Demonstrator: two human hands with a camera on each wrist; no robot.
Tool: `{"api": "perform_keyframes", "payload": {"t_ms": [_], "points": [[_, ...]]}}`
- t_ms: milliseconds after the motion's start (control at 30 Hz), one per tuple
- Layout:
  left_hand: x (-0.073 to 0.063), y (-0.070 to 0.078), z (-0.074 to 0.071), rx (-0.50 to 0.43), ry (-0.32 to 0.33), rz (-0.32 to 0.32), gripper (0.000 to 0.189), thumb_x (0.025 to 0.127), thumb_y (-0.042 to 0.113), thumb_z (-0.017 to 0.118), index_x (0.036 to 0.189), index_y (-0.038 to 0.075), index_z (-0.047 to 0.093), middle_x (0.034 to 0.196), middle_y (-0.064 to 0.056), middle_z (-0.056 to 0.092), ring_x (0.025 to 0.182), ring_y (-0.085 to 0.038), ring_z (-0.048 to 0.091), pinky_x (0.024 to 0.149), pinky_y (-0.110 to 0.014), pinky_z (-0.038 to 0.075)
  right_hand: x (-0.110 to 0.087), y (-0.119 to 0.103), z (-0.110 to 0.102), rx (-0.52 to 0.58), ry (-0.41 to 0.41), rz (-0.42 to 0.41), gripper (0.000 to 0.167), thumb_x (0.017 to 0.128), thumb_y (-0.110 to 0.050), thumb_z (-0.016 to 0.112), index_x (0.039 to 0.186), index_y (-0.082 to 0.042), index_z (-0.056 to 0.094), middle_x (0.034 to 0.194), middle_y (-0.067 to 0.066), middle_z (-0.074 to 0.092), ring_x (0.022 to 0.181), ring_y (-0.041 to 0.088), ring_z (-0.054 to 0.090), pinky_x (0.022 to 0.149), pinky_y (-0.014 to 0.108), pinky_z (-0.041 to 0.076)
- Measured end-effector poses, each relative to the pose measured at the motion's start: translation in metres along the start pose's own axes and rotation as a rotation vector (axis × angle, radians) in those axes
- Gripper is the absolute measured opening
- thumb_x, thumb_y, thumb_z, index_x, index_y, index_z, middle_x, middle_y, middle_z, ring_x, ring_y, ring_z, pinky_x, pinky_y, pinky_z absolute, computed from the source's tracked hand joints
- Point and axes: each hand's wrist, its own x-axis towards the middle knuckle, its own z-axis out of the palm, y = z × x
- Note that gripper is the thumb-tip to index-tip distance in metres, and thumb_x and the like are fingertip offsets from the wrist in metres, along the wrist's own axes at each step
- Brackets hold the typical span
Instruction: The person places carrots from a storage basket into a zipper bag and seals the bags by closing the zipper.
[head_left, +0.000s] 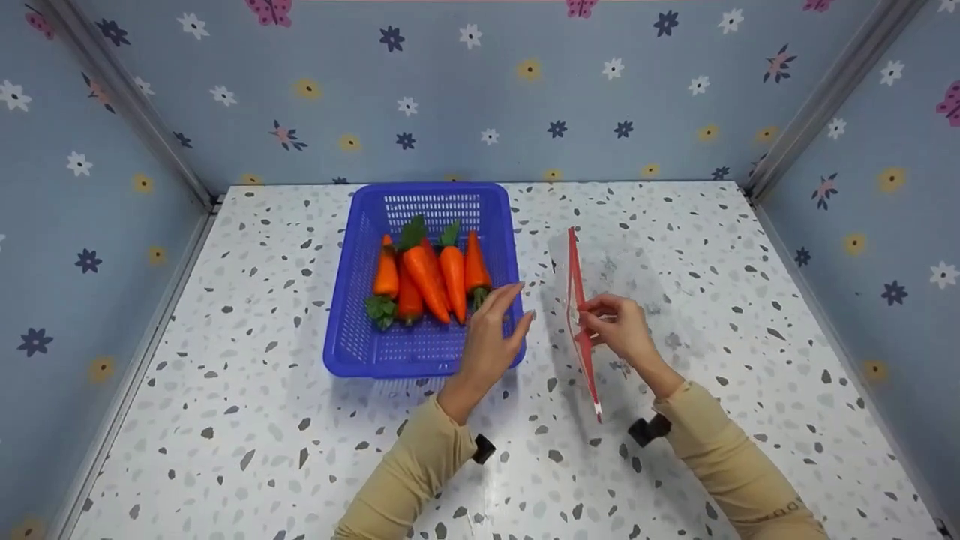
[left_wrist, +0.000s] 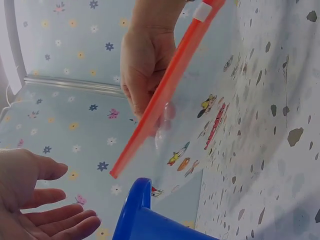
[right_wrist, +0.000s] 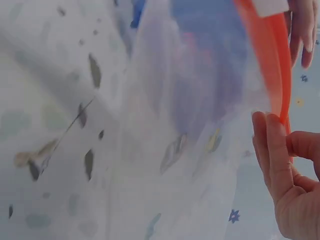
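My right hand [head_left: 619,330] pinches the red-orange top edge of a clear zip bag [right_wrist: 190,165], which hangs upright beside the basket. In the left wrist view the bag's red strip [left_wrist: 167,90] carries a white slider [left_wrist: 202,11], and small coloured pictures show on its film. Over the right rim of the blue plastic basket [head_left: 345,330] is my left hand [head_left: 489,330], fingers apart and nothing held. Several orange carrots [head_left: 425,281] with green tops lie together in the basket.
A white speckled table [head_left: 247,420] lies under everything. Flower-patterned blue walls [head_left: 480,97] stand at the back and both sides, with metal strips [head_left: 832,82] at the corners.
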Motion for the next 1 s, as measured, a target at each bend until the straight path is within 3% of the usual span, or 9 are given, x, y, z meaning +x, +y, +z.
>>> {"api": "perform_keyframes", "payload": {"t_ms": [233, 400, 500, 633, 767, 967, 1000], "points": [[0.002, 0.009, 0.010, -0.069, -0.084, -0.046, 0.053, 0.086, 0.029, 0.057, 0.128, 0.000, 0.044, 0.121, -0.014, 0.050, 0.101, -0.022, 0.052, 0.075, -0.029, 0.049, -0.002, -0.001, 0.013, 0.088, 0.091, -0.115, 0.013, 0.082, 0.000, 0.059, 0.090, 0.011, 0.060, 0.074, 0.016, 0.061, 0.054, 0.016, 0.061, 0.047, 0.031, 0.050], [0.000, 0.017, 0.016, -0.138, -0.141, -0.111, 0.065, 0.085, 0.037, 0.056, 0.134, 0.000, 0.036, 0.126, -0.017, 0.046, 0.101, -0.026, 0.054, 0.071, -0.027, 0.050, -0.011, -0.016, 0.020, 0.137, 0.138, -0.161, 0.011, 0.081, 0.004, 0.059, 0.089, 0.012, 0.060, 0.075, 0.017, 0.061, 0.054, 0.015, 0.061, 0.046, 0.029, 0.050], [-0.001, 0.020, 0.018, -0.167, -0.155, -0.118, 0.067, 0.084, 0.037, 0.058, 0.134, -0.001, 0.034, 0.127, -0.018, 0.046, 0.099, -0.025, 0.056, 0.068, -0.024, 0.050, -0.018, -0.029, 0.024, 0.143, 0.154, -0.191, 0.012, 0.081, 0.007, 0.058, 0.090, 0.015, 0.058, 0.077, 0.020, 0.060, 0.056, 0.013, 0.061, 0.047, 0.029, 0.050], [-0.002, 0.023, 0.019, -0.168, -0.144, -0.083, 0.060, 0.085, 0.030, 0.059, 0.131, -0.004, 0.039, 0.118, -0.017, 0.053, 0.087, -0.019, 0.061, 0.062, -0.020, 0.050, -0.023, -0.038, 0.028, 0.153, 0.175, -0.229, 0.014, 0.079, 0.010, 0.058, 0.090, 0.017, 0.056, 0.078, 0.024, 0.060, 0.056, 0.012, 0.061, 0.048, 0.029, 0.050], [-0.002, 0.023, 0.018, -0.126, -0.106, -0.018, 0.040, 0.086, 0.015, 0.058, 0.120, -0.005, 0.051, 0.099, -0.013, 0.062, 0.071, -0.013, 0.062, 0.057, -0.018, 0.049, -0.024, -0.039, 0.030, 0.148, 0.215, -0.292, 0.015, 0.077, 0.009, 0.061, 0.090, 0.016, 0.058, 0.074, 0.027, 0.060, 0.054, 0.015, 0.061, 0.047, 0.029, 0.050], [-0.003, 0.018, 0.016, -0.054, -0.018, 0.027, 0.020, 0.083, 0.002, 0.057, 0.099, -0.008, 0.062, 0.069, -0.008, 0.063, 0.053, -0.010, 0.056, 0.052, -0.019, 0.048, -0.015, -0.013, 0.027, 0.115, 0.311, -0.400, 0.015, 0.076, 0.003, 0.065, 0.090, 0.008, 0.063, 0.072, 0.021, 0.062, 0.050, 0.019, 0.059, 0.045, 0.028, 0.049], [-0.003, 0.017, 0.015, -0.048, -0.004, 0.022, 0.018, 0.083, 0.002, 0.056, 0.097, -0.008, 0.063, 0.067, -0.007, 0.062, 0.052, -0.009, 0.055, 0.051, -0.018, 0.047, -0.007, 0.007, 0.025, 0.139, 0.309, -0.423, 0.015, 0.077, 0.001, 0.065, 0.091, 0.006, 0.064, 0.073, 0.019, 0.063, 0.050, 0.019, 0.059, 0.045, 0.028, 0.049]]}}
